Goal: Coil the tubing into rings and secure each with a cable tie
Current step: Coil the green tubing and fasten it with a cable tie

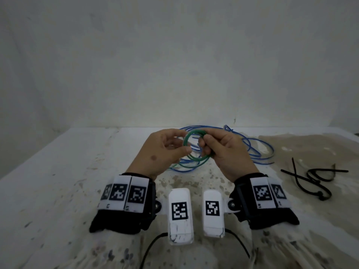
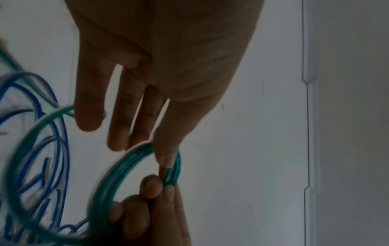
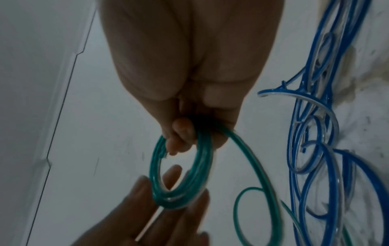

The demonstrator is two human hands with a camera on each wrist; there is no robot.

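My left hand (image 1: pixel 163 150) reaches in from the left with fingers nearly straight and slightly spread, gripping nothing; in the right wrist view its fingertips (image 3: pixel 168 179) steady the near edge of the green tubing ring (image 1: pixel 196 146), which I judge keeps the turns lying flat against one another while I wind. The ring hangs in the air between my two hands, above the stained white surface (image 1: pixel 58 181), so that fresh turns can be laid on without dragging. My right hand (image 1: pixel 223 150) does the holding: thumb and fingers are curled and pinched on the bundled green turns at the ring's right side, a grip I judge is meant to stop the coil from springing open. A loose green tail (image 3: pixel 258 166) runs from that pinch down toward the surface, so this ring looks unfinished and not yet tied. Behind and to the right of my hands, the blue tubing (image 1: pixel 258 150) sprawls in loose loops on the surface, waiting its turn. Farther right, well apart from the tubing, the black cable ties (image 1: pixel 314 176) lie in a small tangle within my right hand's reach. No brand, label or readable wording appears anywhere; the only markings are the black-and-white square codes on my wrist bands (image 1: pixel 126 193) and on the two white camera housings (image 1: pixel 180 212).
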